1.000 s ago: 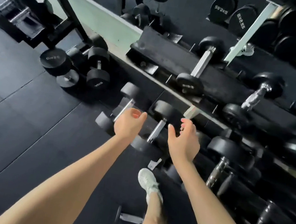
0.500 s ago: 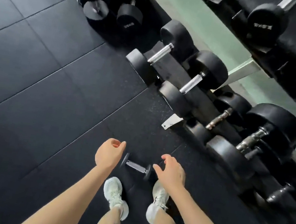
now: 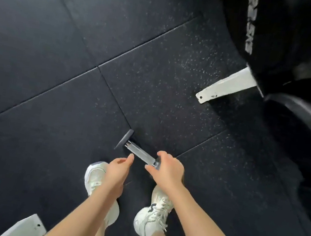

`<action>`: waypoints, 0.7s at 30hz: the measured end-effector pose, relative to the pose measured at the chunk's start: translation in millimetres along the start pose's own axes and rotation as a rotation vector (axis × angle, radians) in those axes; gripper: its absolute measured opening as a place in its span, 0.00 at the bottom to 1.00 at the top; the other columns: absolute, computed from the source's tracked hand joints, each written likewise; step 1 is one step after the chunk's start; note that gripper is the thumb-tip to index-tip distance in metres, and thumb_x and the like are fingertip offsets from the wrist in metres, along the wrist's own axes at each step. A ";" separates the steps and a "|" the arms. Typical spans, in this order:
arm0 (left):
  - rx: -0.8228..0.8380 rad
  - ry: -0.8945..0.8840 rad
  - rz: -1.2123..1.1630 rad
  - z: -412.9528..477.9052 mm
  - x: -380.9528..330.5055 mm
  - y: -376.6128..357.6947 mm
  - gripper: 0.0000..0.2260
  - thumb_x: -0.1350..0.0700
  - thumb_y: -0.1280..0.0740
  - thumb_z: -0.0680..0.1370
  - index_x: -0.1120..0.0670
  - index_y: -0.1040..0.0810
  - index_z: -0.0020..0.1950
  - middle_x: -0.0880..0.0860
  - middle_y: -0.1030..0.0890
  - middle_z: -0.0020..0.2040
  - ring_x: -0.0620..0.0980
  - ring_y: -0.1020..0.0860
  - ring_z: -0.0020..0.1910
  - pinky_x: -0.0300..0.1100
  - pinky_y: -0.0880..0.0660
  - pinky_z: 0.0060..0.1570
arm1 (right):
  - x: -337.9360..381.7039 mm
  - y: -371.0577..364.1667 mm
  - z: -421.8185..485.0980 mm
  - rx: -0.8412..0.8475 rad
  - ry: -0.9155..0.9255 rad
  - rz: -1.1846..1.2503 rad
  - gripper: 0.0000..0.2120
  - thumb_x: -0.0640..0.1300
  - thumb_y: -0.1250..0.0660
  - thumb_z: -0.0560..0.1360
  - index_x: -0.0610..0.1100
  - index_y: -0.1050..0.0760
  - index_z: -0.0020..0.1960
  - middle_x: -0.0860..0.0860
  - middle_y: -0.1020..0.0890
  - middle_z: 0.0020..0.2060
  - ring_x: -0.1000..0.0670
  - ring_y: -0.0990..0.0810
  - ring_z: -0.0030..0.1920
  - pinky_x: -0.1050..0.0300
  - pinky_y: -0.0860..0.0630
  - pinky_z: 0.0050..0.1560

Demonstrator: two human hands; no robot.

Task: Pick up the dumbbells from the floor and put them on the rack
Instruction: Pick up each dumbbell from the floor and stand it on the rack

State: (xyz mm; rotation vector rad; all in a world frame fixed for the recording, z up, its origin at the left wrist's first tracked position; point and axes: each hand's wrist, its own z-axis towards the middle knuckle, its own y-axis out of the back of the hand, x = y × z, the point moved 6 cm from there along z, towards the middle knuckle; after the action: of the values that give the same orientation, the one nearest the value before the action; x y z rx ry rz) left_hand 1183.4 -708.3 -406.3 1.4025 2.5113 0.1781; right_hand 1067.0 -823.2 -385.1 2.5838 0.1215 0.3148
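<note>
Right hand over dumbbell end

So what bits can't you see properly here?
All in the head view:
The small dumbbell: its right end is hidden under the right hand, so a grip cannot be confirmed.
The left hand: whether its fingertip touches the handle is too close to tell.
The big black weight: blurred, cut off by the top-right edge.
The white plate: cut off by the bottom edge.
</note>
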 end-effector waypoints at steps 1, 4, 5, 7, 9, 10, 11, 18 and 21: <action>0.007 0.028 -0.037 24.8 6.5 -8.6 0.14 0.46 0.33 0.76 0.57 0.25 0.46 0.50 0.26 0.38 0.48 0.29 0.36 0.39 0.35 0.32 | -4.9 -13.5 20.7 0.005 0.010 -0.023 0.29 0.61 0.36 0.74 0.48 0.34 0.69 0.49 0.24 0.64 0.45 0.26 0.64 0.50 0.34 0.66; -0.014 0.098 -0.104 94.8 22.5 -29.3 0.15 0.44 0.33 0.75 0.55 0.28 0.38 0.51 0.31 0.34 0.47 0.34 0.31 0.39 0.39 0.30 | -14.1 -51.5 72.9 0.039 0.049 -0.077 0.29 0.60 0.35 0.74 0.48 0.35 0.70 0.49 0.24 0.64 0.46 0.26 0.65 0.45 0.42 0.73; -0.010 0.124 -0.129 113.2 27.8 -35.9 0.16 0.43 0.33 0.75 0.56 0.27 0.40 0.51 0.30 0.35 0.48 0.33 0.32 0.40 0.37 0.31 | -15.6 -63.2 86.6 0.053 0.066 -0.098 0.30 0.60 0.35 0.74 0.48 0.35 0.70 0.49 0.23 0.64 0.46 0.26 0.65 0.44 0.45 0.74; 0.020 0.167 -0.225 143.6 39.5 -50.4 0.20 0.42 0.32 0.74 0.60 0.23 0.51 0.53 0.22 0.44 0.52 0.24 0.41 0.43 0.29 0.40 | -17.4 -84.8 109.8 0.087 0.099 -0.144 0.30 0.60 0.35 0.74 0.48 0.35 0.70 0.49 0.22 0.62 0.46 0.25 0.64 0.41 0.48 0.75; 0.038 0.194 -0.348 163.7 49.3 -62.7 0.23 0.45 0.30 0.73 0.61 0.23 0.60 0.56 0.18 0.55 0.57 0.20 0.53 0.48 0.25 0.51 | -23.3 -104.9 126.5 0.143 0.104 -0.162 0.30 0.62 0.36 0.74 0.48 0.36 0.70 0.49 0.20 0.59 0.46 0.23 0.62 0.41 0.50 0.75; 0.034 0.193 -0.417 170.1 52.2 -67.8 0.23 0.47 0.29 0.73 0.61 0.24 0.61 0.58 0.18 0.57 0.58 0.19 0.54 0.49 0.23 0.51 | -27.8 -113.6 132.0 0.177 0.094 -0.163 0.30 0.62 0.37 0.73 0.49 0.36 0.70 0.49 0.19 0.57 0.46 0.22 0.60 0.41 0.50 0.75; 0.023 0.189 -0.477 172.9 53.3 -71.9 0.22 0.49 0.29 0.74 0.61 0.25 0.62 0.58 0.18 0.56 0.57 0.18 0.52 0.47 0.21 0.47 | -32.1 -120.1 135.3 0.203 0.090 -0.172 0.29 0.62 0.37 0.73 0.49 0.35 0.68 0.50 0.18 0.55 0.46 0.21 0.59 0.41 0.50 0.75; -0.049 0.173 -0.594 154.0 45.6 -72.3 0.21 0.54 0.30 0.75 0.62 0.26 0.64 0.57 0.19 0.50 0.53 0.20 0.43 0.44 0.23 0.36 | -34.2 -115.6 124.8 0.213 0.098 -0.170 0.14 0.56 0.34 0.74 0.51 0.28 0.56 0.52 0.17 0.49 0.47 0.20 0.52 0.45 0.42 0.69; -0.058 0.166 -0.552 116.8 31.8 -59.7 0.21 0.53 0.29 0.74 0.59 0.26 0.64 0.58 0.19 0.56 0.57 0.19 0.53 0.43 0.22 0.37 | -24.5 -97.2 92.9 0.192 0.095 -0.138 0.14 0.57 0.35 0.75 0.51 0.28 0.56 0.52 0.17 0.47 0.47 0.20 0.50 0.46 0.37 0.66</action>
State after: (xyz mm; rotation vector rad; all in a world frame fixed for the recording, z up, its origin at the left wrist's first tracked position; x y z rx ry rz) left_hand 1151.7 -714.9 -537.4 0.6528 2.8895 0.2617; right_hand 1063.8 -789.7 -517.6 2.7322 0.3800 0.3908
